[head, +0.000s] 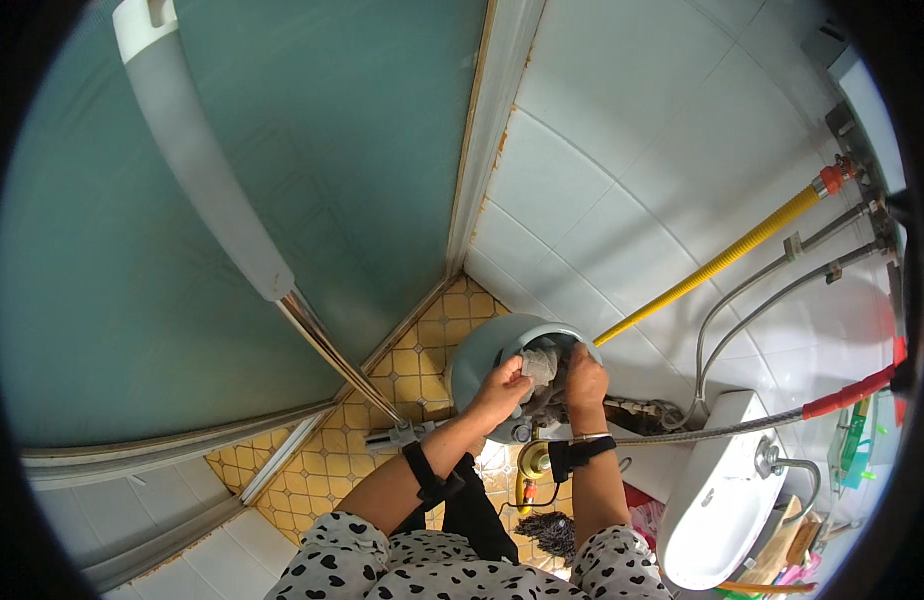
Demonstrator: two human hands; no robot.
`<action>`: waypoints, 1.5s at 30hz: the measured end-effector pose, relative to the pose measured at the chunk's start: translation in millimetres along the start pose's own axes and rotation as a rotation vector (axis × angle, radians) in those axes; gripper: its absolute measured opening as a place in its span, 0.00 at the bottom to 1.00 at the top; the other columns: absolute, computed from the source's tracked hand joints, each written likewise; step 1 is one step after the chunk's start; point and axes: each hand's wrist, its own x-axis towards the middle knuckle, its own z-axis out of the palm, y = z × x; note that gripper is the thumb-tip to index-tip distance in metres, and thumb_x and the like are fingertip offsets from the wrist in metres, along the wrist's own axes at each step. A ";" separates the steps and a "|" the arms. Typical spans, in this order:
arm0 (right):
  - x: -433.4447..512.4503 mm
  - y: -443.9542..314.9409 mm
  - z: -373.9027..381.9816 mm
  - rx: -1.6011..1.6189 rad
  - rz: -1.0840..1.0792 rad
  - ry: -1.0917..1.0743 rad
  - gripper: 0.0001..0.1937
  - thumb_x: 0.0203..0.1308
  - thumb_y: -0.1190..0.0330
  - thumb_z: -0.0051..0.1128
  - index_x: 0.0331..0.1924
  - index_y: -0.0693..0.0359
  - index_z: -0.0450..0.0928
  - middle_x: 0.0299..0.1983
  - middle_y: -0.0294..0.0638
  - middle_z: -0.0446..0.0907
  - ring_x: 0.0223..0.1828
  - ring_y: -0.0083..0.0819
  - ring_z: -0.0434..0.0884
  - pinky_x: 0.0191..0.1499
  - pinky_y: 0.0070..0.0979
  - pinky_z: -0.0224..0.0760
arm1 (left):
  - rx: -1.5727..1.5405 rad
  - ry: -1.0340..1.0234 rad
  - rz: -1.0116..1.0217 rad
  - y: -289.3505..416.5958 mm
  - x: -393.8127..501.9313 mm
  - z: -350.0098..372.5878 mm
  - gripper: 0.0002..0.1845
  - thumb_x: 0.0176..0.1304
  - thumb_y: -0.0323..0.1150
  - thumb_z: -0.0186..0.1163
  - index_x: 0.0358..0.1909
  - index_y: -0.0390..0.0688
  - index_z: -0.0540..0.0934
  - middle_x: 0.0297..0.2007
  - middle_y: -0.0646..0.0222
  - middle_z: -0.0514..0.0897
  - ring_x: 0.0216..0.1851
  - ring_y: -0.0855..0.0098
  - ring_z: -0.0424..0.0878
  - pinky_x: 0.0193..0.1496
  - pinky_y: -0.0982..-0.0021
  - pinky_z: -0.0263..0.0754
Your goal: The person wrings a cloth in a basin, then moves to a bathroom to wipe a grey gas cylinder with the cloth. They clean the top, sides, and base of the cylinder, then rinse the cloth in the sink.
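Note:
A rounded grey-blue vessel with a raised collar, apparently a gas cylinder, stands on the floor before me. Between the thumb and fingers of my left hand is a piece of thin grey cloth, gathered inside the collar. My right hand lies at the collar's right side with its fingers curled; whether they grip the cloth or the rim is hidden. Below the vessel, a brass-coloured gas regulator sits beside my right forearm. A small round dial or knob shows at the vessel's front.
A yellow corrugated hose runs down the tiled wall. A braided hose crosses towards the white sink at right. A mop-like pole leans across the frosted glass door. Dark mop strands lie near my legs.

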 end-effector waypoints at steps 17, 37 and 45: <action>-80.3 19.9 -101.0 1.489 0.326 0.221 0.01 0.58 0.74 0.52 0.32 0.62 0.72 0.28 0.28 0.72 0.29 0.13 0.67 0.33 0.12 0.61 | 0.458 -0.473 0.253 2.5 -42.4 39.2 0.45 0.46 0.38 0.67 0.60 0.29 0.51 0.53 0.45 0.64 0.53 0.64 0.67 0.55 0.68 0.61; -95.4 -34.1 -145.4 1.711 -0.420 -0.164 0.07 0.51 0.76 0.58 0.35 0.62 0.73 0.29 0.35 0.74 0.30 0.20 0.72 0.33 0.17 0.64 | 0.530 -0.361 0.532 77.8 -72.6 9.9 0.48 0.36 0.35 0.73 0.59 0.38 0.54 0.57 0.53 0.57 0.60 0.59 0.57 0.60 0.62 0.55; -139.5 -38.1 -123.0 1.165 -0.573 -0.740 0.22 0.54 0.65 0.58 0.54 0.56 0.67 0.52 0.44 0.71 0.49 0.37 0.73 0.47 0.29 0.68 | 0.105 -0.101 -0.131 34.0 -137.6 -77.9 0.35 0.44 0.26 0.63 0.55 0.38 0.58 0.49 0.64 0.69 0.49 0.73 0.68 0.51 0.67 0.65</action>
